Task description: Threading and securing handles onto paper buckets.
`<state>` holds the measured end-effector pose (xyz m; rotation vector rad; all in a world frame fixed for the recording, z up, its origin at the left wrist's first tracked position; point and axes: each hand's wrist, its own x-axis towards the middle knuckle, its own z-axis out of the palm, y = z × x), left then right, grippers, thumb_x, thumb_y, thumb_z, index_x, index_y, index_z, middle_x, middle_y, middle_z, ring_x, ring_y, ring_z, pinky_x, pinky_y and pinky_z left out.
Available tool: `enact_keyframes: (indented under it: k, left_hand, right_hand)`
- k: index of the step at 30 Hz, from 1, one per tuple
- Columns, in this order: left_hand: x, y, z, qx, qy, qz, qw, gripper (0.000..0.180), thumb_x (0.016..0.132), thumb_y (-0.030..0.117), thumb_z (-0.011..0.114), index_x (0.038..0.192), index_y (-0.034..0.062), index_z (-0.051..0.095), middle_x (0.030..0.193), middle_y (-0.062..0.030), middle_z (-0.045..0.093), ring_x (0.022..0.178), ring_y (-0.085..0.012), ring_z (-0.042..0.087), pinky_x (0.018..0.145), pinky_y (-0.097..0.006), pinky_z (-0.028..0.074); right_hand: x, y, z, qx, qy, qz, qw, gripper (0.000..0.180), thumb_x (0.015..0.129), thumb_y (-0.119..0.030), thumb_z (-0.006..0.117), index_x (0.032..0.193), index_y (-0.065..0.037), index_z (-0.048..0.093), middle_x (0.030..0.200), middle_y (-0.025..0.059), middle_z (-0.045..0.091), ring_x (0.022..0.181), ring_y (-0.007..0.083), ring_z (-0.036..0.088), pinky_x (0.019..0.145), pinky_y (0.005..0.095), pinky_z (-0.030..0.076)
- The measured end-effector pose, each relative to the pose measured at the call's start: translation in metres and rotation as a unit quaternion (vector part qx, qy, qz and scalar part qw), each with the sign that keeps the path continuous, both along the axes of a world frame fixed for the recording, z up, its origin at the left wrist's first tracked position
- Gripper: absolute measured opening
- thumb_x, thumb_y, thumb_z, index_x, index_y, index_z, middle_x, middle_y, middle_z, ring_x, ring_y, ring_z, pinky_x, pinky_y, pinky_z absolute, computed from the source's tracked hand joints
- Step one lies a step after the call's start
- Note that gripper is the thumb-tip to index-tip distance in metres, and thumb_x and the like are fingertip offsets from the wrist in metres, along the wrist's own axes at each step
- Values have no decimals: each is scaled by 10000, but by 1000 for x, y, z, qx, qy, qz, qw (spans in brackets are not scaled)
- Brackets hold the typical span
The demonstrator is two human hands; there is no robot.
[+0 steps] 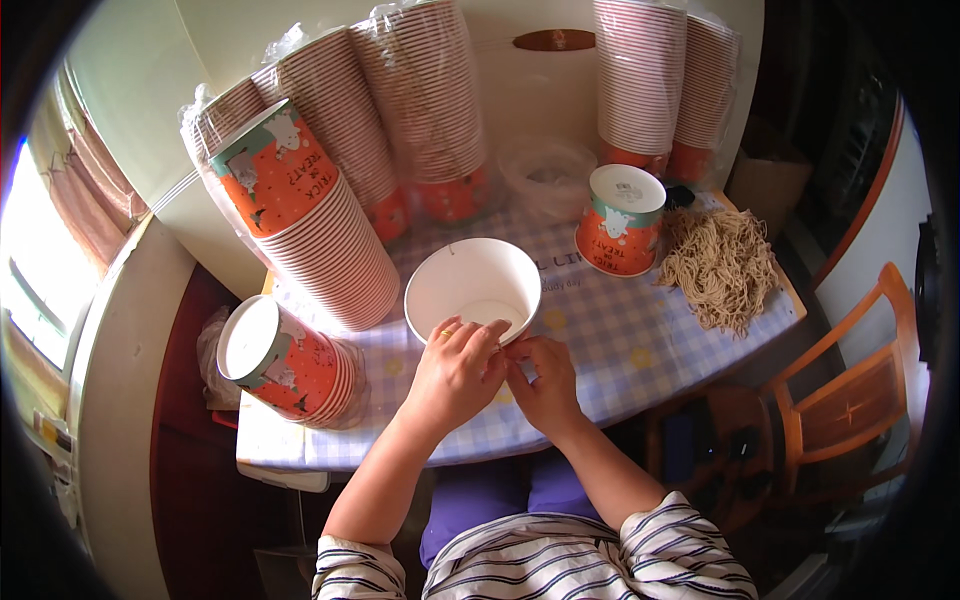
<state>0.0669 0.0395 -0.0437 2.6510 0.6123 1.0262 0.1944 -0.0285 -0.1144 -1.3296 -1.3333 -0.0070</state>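
Note:
A white-lined paper bucket [480,268] stands in front of me on the checked tablecloth, its mouth tipped toward me. My left hand [452,378] grips the near rim, its fingers reaching over the edge into the bucket. Close beside it, my right hand [545,385] is closed in a pinch against the outside of the same rim. Whatever lies between the fingertips is hidden or too small to make out. A small dark mark shows on the far rim. To the right lies a heap of beige cords [720,268], next to an upside-down orange and green bucket [620,228].
A tall nested stack of buckets [325,255] leans at the left, with a shorter stack [308,372] before it. Plastic-wrapped stacks [430,110] line the back, near a clear plastic tub [548,182]. A wooden chair [850,390] stands right of the table.

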Motion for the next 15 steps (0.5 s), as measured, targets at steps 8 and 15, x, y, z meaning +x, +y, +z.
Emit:
enact_keyframes:
  k: [8, 15]
  left_hand:
    - [-1, 6, -8, 95, 17, -33, 995, 369, 764, 78, 670, 1119, 67, 570, 805, -68, 621, 809, -261, 641, 956, -472, 469]
    - [-3, 10, -13, 93, 6, -38, 995, 370, 764, 78, 683, 1118, 68, 573, 794, -56, 624, 798, -246, 644, 969, -475, 464]
  right_hand:
    - [2, 1, -4, -7, 19, 23, 1000, 123, 783, -74, 691, 879, -87, 616, 826, 51, 660, 778, 269, 607, 768, 391, 418]
    - [4, 2, 1, 0, -28, 5, 1000, 119, 776, -81, 698, 873, -93, 630, 803, 28, 641, 800, 245, 601, 784, 394, 414]
